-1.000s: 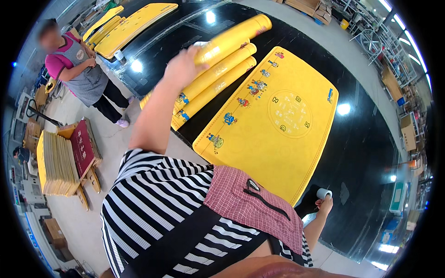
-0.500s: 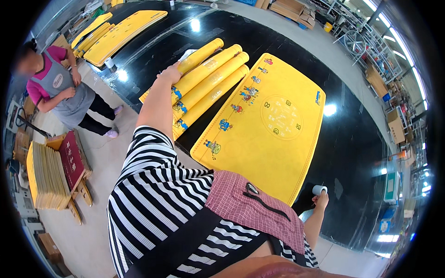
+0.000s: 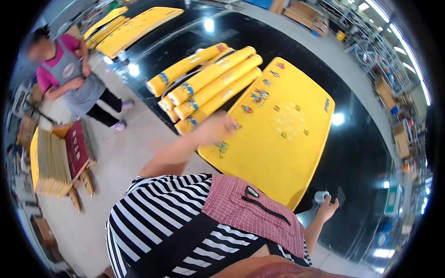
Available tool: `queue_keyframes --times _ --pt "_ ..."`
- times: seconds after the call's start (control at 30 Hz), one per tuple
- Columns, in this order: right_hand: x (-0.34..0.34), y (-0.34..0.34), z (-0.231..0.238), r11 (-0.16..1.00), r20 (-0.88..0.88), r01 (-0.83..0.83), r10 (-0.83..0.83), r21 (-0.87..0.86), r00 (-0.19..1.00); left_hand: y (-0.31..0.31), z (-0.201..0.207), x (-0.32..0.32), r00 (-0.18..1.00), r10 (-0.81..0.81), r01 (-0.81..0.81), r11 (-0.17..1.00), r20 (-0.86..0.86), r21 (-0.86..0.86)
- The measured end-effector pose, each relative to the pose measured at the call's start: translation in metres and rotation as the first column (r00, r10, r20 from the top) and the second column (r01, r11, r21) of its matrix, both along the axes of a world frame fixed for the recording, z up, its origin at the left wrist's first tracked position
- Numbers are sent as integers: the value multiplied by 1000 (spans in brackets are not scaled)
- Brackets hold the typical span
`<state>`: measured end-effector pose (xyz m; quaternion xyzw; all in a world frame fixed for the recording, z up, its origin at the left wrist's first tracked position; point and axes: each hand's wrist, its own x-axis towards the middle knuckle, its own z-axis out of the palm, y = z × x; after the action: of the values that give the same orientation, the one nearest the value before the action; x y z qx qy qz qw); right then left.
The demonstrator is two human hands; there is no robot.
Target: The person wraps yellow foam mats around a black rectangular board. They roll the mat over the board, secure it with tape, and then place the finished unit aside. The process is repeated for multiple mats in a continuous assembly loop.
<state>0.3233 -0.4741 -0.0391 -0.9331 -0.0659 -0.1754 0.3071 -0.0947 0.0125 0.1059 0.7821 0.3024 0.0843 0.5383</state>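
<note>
A flat yellow mat (image 3: 278,139) with small cartoon figures along its left edge lies on the black table. My left hand (image 3: 225,127), smeared by motion, hovers over the mat's left edge; whether it holds anything is unclear. Several rolled yellow mats (image 3: 218,83) lie stacked just beyond it, their printed ends toward me. At the mat's near right corner stands a white roll, seemingly tape (image 3: 321,197). My right hand (image 3: 328,208) is beside this roll, its fingers apart and nothing visible in them.
A person (image 3: 69,74) in a grey apron stands left of the table. More yellow mats (image 3: 139,28) lie at the table's far left. On the floor at left, a stack of yellow sheets (image 3: 51,162) and a dark red box (image 3: 79,148) rest on a pallet truck.
My left hand has come off the rolled mats and moved right and nearer, over the flat mat's edge. My right hand's fingers have spread beside the white roll.
</note>
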Motion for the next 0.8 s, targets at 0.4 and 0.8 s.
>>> queue_keyframes --times 0.4,0.8 --pt "-52 210 17 434 -226 -772 901 464 370 -147 -99 74 545 -838 829 543 -25 -133" --pt "-105 266 -44 139 -240 -914 970 381 47 -219 -94 7 852 -477 491 871 -215 14"
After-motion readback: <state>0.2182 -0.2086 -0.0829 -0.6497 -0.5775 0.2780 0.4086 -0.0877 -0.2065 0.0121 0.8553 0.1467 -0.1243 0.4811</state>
